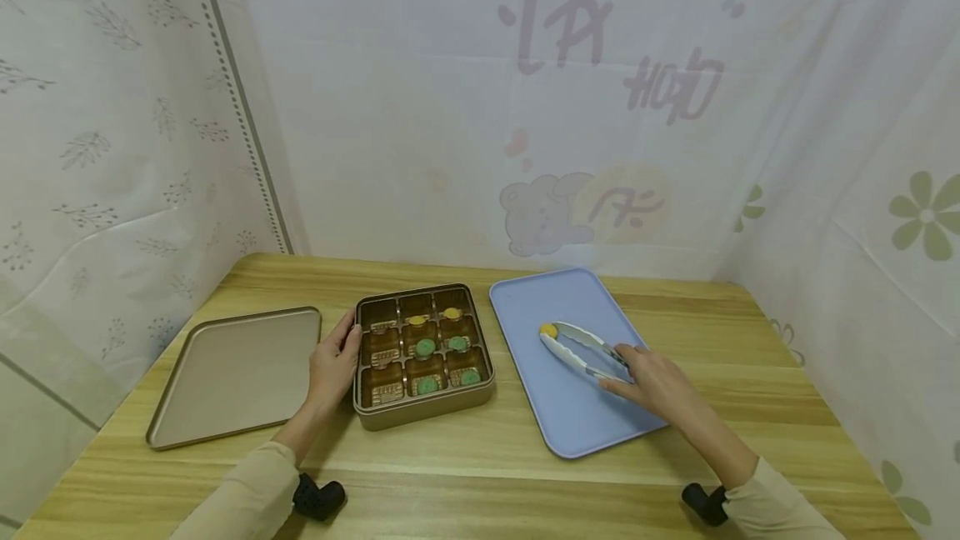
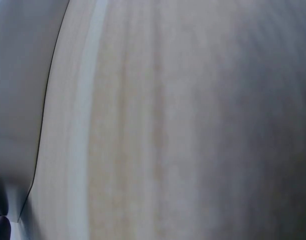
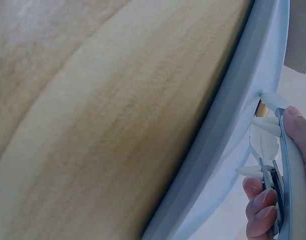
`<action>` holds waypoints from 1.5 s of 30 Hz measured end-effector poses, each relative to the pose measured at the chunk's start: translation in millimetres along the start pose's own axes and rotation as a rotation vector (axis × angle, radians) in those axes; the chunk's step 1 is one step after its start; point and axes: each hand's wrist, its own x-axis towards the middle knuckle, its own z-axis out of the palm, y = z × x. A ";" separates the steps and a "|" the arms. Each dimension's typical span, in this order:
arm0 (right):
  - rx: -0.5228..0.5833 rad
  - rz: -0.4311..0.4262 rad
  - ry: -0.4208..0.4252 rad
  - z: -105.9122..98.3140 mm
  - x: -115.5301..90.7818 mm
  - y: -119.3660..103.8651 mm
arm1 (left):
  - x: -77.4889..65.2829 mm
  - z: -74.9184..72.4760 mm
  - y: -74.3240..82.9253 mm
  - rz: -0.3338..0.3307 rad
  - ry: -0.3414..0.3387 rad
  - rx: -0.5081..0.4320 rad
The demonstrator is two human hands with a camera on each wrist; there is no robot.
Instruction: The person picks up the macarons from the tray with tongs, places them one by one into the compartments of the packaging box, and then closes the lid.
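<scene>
My right hand point(image 1: 652, 382) grips a pair of tongs point(image 1: 573, 357) with white scalloped arms over a light blue tray point(image 1: 525, 315). A small round yellow piece point(image 1: 549, 330) sits between the tong tips. To the left stands a square gold tin box point(image 1: 427, 415) with a brown divided insert. Round green pieces point(image 1: 425, 347) lie in the middle and right compartments of its front and middle rows. Yellow pieces point(image 1: 453, 314) are in the back row's middle and right compartments. Against the box's left side rests my left hand point(image 1: 333, 365), its fingers fairly straight.
A flat gold lid point(image 1: 240, 377) lies on the wooden table point(image 1: 480, 473) at the left. Printed cloth point(image 1: 390, 107) hangs behind the table and along both sides. Black devices point(image 1: 318, 498) are strapped at both wrists.
</scene>
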 end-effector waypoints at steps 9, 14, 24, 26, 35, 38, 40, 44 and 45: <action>-0.001 -0.008 0.018 3.2 0.3 1.1 | -0.7 -0.9 2.1 -0.018 -0.003 0.001; 0.002 -0.008 0.024 3.2 -0.3 0.8 | -1.2 -1.0 2.2 -0.018 -0.007 0.003; 0.005 -0.011 0.037 1.9 -0.5 -1.0 | 0.9 1.0 -1.7 0.012 0.024 0.014; 0.008 -0.008 0.035 1.3 -0.4 -1.4 | 0.7 1.0 -1.8 0.015 0.021 0.009; 0.011 -0.017 0.036 -0.7 0.0 -0.7 | -1.0 0.1 -0.8 0.014 0.010 0.011; 0.015 -0.013 0.035 -2.0 0.4 -0.1 | -1.0 0.1 -0.8 0.010 0.009 0.013; 0.016 -0.004 0.033 -3.3 0.8 0.0 | -1.0 0.2 -0.8 0.006 0.008 0.012; 0.013 0.009 0.029 -6.7 2.7 -1.2 | -1.1 0.1 -0.2 0.001 0.004 0.016; 0.014 0.012 0.029 -7.7 3.5 -1.9 | -1.1 0.0 0.0 0.000 0.003 0.017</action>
